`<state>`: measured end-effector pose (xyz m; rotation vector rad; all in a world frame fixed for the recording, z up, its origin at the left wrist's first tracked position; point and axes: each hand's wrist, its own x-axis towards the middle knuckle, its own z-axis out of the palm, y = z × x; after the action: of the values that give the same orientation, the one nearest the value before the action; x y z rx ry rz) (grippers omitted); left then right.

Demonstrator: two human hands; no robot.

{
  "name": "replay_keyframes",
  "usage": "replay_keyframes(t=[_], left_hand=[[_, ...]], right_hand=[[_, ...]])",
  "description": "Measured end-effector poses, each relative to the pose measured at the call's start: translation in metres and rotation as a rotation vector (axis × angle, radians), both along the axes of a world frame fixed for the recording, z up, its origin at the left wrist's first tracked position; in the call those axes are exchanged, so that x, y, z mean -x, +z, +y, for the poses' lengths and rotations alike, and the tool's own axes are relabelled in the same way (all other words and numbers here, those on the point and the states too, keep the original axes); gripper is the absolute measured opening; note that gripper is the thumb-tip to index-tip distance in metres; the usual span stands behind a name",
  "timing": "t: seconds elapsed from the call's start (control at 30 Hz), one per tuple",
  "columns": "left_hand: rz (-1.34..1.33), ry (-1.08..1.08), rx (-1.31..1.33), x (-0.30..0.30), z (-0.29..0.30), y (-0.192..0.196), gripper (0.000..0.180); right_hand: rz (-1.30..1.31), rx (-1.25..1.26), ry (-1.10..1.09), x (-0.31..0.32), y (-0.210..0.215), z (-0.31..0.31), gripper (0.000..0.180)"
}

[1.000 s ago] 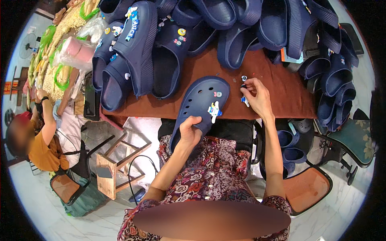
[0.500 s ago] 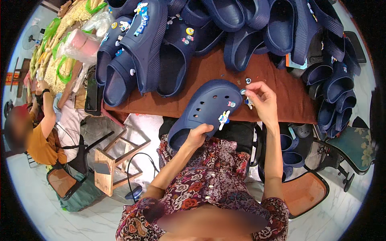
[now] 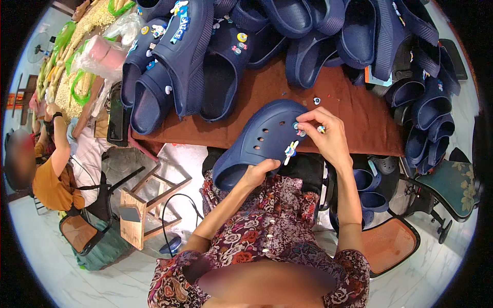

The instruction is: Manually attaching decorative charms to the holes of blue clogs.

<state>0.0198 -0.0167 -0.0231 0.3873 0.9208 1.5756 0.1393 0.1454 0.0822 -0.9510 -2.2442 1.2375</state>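
My left hand (image 3: 260,173) grips a navy clog (image 3: 251,128) by its side, thumb on top, its holed toe facing up and away. At the toe, my right hand (image 3: 328,134) pinches a small round blue-and-white shoe charm (image 3: 296,125) against the upper surface. Just below it a pink candy-shaped charm (image 3: 300,133) sits on the clog, partly beside my fingertips. A white-and-blue figure charm (image 3: 290,150) is fixed nearer my left thumb. Several bare holes show along the other side. Beyond the toe, a small loose charm (image 3: 317,100) lies on the brown cloth (image 3: 349,110). Another charm (image 3: 321,129) shows beside my right fingers.
Navy clogs (image 3: 185,66) are heaped along the table's far side, some with charms; more are stacked at the right (image 3: 431,110). A phone (image 3: 117,118) lies at the left edge. A wooden stool (image 3: 133,226) and another person (image 3: 54,179) are at the left.
My right hand has moved left and nearer, bringing the round charm from past the toe onto the clog. The clog has turned slightly in my left hand.
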Motion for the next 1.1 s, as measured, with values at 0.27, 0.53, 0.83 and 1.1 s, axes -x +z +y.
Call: replay_keyframes(t=[0.27, 0.53, 0.83, 1.1], left_hand=[[0.105, -0.026, -0.026, 0.001, 0.001, -0.002, 0.041], [0.12, -0.077, 0.003, 0.002, -0.001, 0.003, 0.04], [0.124, -0.064, 0.016, -0.002, -0.003, 0.011, 0.027], [0.184, -0.086, 0.029, 0.0, -0.001, 0.01, 0.03]], right_hand=[[-0.049, 0.003, -0.05, -0.003, -0.006, 0.01, 0.032], [-0.012, 0.239, 0.116, -0.008, -0.019, 0.029, 0.05], [-0.005, 0.326, 0.197, -0.007, -0.021, 0.034, 0.053], [-0.042, 0.22, 0.148, -0.004, -0.019, 0.029, 0.048]])
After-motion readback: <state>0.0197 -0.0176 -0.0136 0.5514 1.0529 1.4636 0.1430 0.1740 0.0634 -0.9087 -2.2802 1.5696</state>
